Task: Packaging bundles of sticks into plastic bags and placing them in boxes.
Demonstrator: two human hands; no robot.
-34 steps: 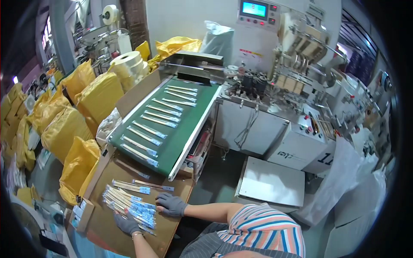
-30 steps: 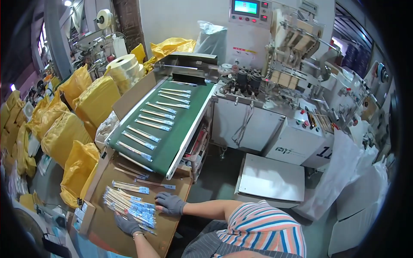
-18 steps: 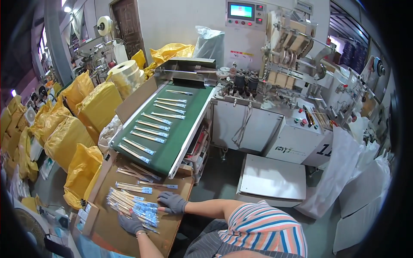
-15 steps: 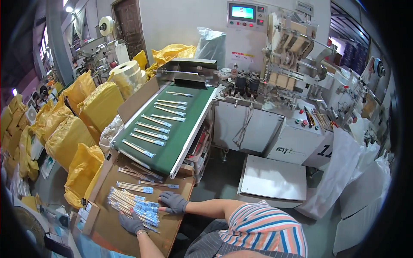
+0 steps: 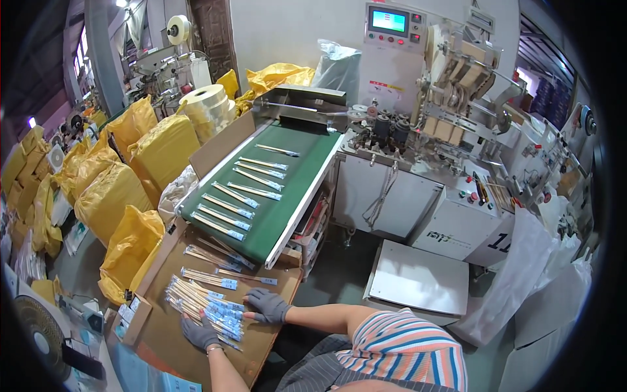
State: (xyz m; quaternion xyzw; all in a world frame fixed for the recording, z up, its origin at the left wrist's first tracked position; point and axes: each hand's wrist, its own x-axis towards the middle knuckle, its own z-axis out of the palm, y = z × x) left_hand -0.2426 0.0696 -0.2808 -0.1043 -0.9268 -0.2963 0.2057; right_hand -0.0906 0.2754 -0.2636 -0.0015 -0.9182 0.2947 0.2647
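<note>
Resting flat w/ fingers spread, the gloved left hand [image 5: 199,333] sits on the near end of a stack of wrapped chopstick packets [image 5: 204,308] on the cardboard tray [image 5: 258,349], while the gloved right hand [image 5: 266,305] presses loosely curled at the stack's right edge; can't tell if either actually pinches a packet, fingertips too small. Beyond, loose packets [image 5: 212,278] lie on the tray, more ride the green conveyor belt [image 5: 310,171], and the packing machine [image 5: 450,98] behind is partly cut off at the dark rim.

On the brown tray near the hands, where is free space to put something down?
Bare board lies on the cardboard tray left of the packet bundle, and near the right corner past the right hand. Crowded: between both hands and below the green belt.
</note>
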